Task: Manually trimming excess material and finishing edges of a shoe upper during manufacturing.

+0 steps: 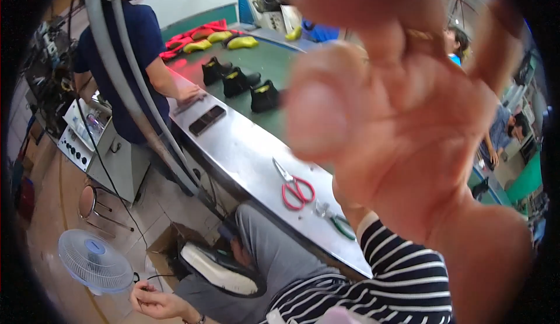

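My right hand [402, 131] is raised very close to the camera and blurred, palm in view, fingers spread with some tips cut off by the frame. Nothing shows in it. It hides part of the bench. Low at the left, my left hand [157, 300] has its fingers curled together; whatever they hold is too small to make out. Across my lap lies a black shoe [221, 271] with its long pale sole side showing. Scissors with red handles [297, 192] rest on the metal bench edge [262, 160], beside green-handled cutters [335, 222].
A phone [207, 119] lies on the bench. Several black boots [236, 82] and yellow shoe pieces [242, 42] stand beyond it. A co-worker in dark blue [125, 61] is at the left. A fan [96, 262], a stool [87, 201] and a carton [166, 245] are nearby.
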Tool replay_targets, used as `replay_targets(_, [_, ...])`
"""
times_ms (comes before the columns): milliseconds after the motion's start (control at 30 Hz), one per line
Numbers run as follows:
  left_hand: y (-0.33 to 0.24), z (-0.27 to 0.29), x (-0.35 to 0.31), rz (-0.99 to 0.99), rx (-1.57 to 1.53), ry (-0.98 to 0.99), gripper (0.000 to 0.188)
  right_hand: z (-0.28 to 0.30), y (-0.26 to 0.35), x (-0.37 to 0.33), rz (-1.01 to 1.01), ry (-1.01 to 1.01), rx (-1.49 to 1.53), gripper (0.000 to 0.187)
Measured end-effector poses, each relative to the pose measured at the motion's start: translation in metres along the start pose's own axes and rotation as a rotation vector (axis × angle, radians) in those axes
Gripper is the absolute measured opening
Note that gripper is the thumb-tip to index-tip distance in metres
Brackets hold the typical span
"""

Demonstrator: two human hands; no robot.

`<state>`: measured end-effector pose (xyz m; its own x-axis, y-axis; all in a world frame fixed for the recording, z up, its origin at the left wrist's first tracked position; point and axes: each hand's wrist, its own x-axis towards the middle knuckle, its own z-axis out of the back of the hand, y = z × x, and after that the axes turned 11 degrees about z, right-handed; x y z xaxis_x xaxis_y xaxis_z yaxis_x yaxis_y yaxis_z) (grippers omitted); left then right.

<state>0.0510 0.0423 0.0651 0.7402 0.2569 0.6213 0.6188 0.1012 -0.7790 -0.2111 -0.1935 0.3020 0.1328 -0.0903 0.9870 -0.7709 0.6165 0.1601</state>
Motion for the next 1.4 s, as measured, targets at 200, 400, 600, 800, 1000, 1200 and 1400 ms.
replay_targets(200, [-0.014,0.011,0.002,-0.155,0.003,0.079,0.019,-0.008,0.008,-0.006,0.049,0.076,0.011,0.100])
replay_targets(400, [0.028,0.031,0.011,0.139,0.151,0.269,0.020,0.001,-0.001,-0.016,0.051,0.109,0.064,0.102])
replay_targets(600, [-0.014,-0.002,-0.018,0.037,-0.102,0.201,0.017,0.002,-0.013,-0.012,-0.032,0.014,0.132,0.104])
replay_targets(800, [-0.039,-0.019,-0.061,0.087,-0.032,0.601,0.014,-0.018,-0.075,-0.199,-0.688,0.153,-0.583,0.050])
replay_targets(1000, [-0.033,-0.029,-0.084,-0.157,0.186,0.937,0.008,-0.024,-0.089,-0.375,-0.739,0.650,-1.112,0.045])
replay_targets(1200, [-0.032,-0.030,-0.080,-0.054,0.188,0.893,0.007,-0.023,-0.098,-0.382,-0.814,0.559,-1.030,0.045])
replay_targets(1400, [-0.032,-0.031,-0.083,-0.087,0.194,0.891,0.008,-0.021,-0.098,-0.381,-0.819,0.568,-1.045,0.037])
